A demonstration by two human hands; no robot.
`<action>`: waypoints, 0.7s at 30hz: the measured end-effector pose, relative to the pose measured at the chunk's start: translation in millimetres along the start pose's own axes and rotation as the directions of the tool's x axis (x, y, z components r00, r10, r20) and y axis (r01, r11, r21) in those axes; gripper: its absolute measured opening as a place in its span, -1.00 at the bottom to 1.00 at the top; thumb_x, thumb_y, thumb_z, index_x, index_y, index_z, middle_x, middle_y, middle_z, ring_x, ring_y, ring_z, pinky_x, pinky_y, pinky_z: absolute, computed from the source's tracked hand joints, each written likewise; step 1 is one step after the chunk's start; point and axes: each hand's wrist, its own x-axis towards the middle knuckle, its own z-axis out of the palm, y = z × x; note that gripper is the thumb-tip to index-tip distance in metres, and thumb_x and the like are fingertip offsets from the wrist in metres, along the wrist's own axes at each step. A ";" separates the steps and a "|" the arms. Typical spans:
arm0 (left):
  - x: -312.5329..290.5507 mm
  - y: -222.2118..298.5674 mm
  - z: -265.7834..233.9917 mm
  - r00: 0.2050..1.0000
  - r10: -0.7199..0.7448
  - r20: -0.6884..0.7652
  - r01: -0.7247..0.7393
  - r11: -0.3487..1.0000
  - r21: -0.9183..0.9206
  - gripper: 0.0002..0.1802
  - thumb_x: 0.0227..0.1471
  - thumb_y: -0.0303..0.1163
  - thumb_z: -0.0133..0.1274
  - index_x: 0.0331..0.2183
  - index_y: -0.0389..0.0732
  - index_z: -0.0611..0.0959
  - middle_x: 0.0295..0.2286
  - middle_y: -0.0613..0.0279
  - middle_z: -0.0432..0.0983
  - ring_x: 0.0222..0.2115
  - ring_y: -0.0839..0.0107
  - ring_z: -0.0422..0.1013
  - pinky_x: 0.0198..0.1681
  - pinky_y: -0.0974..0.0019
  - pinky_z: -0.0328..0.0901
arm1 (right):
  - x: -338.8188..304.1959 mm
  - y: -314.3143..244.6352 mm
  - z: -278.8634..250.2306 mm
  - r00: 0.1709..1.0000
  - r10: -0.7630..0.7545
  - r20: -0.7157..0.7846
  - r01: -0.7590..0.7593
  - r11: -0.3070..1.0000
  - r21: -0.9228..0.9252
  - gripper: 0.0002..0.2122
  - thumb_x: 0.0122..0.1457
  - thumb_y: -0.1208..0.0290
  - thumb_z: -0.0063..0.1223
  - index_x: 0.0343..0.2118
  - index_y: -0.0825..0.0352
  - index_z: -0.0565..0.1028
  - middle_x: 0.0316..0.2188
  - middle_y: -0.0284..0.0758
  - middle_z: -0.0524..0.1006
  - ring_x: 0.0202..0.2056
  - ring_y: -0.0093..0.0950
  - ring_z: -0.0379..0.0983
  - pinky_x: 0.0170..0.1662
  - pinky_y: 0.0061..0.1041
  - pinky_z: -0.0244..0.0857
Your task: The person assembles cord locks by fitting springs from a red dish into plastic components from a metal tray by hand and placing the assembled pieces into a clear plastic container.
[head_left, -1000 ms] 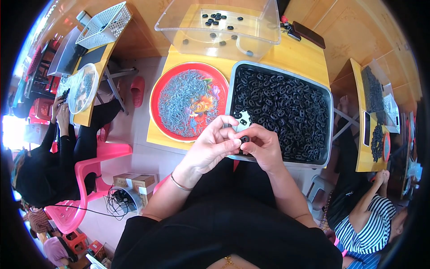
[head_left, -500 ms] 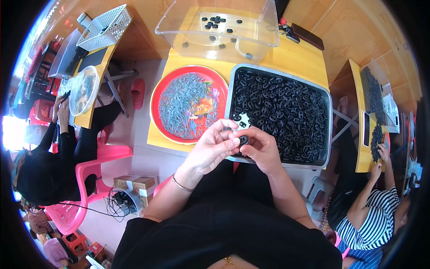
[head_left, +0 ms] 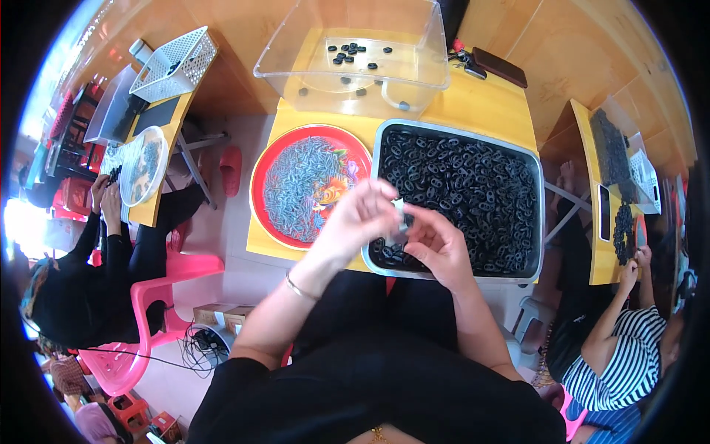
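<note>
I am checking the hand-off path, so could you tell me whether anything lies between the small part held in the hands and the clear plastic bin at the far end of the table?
The small whitish part is pinched between the left hand and the right hand. Between it and the clear bin lies only the metal tray of black rings, low on the table; nothing visible stands above it.

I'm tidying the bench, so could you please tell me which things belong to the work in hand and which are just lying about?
In use:
left hand
right hand
small pale part between the fingertips
steel tray of black rings
red plate of grey pieces
clear bin

Lying about:
dark phone
white basket
</note>
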 end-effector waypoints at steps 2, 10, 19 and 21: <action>31.3 27.5 3.3 0.967 0.208 -0.147 -0.156 0.939 0.307 -0.77 -0.13 -0.61 0.02 -0.34 -0.23 0.41 -0.51 0.36 0.41 -0.49 0.63 0.36 -0.41 0.56 0.27 | 0.9 1.3 -5.5 0.998 -0.018 -0.057 0.020 0.999 0.025 -0.69 -0.04 0.56 0.10 -0.17 0.39 0.41 -0.46 -0.46 0.36 -0.47 -0.72 0.27 -0.37 -0.79 0.18; 139.3 93.9 -44.9 0.676 0.737 -0.027 -0.358 0.360 0.862 -0.87 -0.15 -0.49 0.08 -0.43 -0.30 0.56 -0.57 0.26 0.49 -0.51 0.57 0.43 -0.42 0.54 0.29 | -2.6 -0.7 -12.5 0.979 0.007 -0.201 -0.037 0.989 -0.145 -0.87 0.03 0.60 -0.05 -0.33 0.40 0.46 -0.49 -0.44 0.42 -0.51 -0.72 0.29 -0.41 -0.75 0.19; 42.3 44.9 -49.8 0.878 0.478 -0.042 -0.186 0.420 0.888 -0.86 -0.14 -0.48 0.07 -0.44 -0.32 0.57 -0.55 0.20 0.48 -0.57 0.47 0.40 -0.46 0.44 0.29 | -0.5 9.3 -18.3 0.982 -0.049 -0.184 -0.004 0.960 -0.280 -0.90 0.04 0.58 -0.04 -0.37 0.40 0.47 -0.50 -0.43 0.43 -0.51 -0.72 0.32 -0.42 -0.75 0.22; 22.6 33.0 -59.1 0.907 0.421 0.005 -0.147 0.305 0.941 -0.87 -0.15 -0.49 0.07 -0.44 -0.32 0.57 -0.55 0.18 0.47 -0.56 0.40 0.41 -0.46 0.40 0.30 | 1.4 10.3 -17.8 0.984 -0.061 -0.165 0.009 0.955 -0.298 -0.90 0.04 0.58 -0.04 -0.37 0.40 0.48 -0.50 -0.43 0.43 -0.51 -0.72 0.32 -0.42 -0.75 0.23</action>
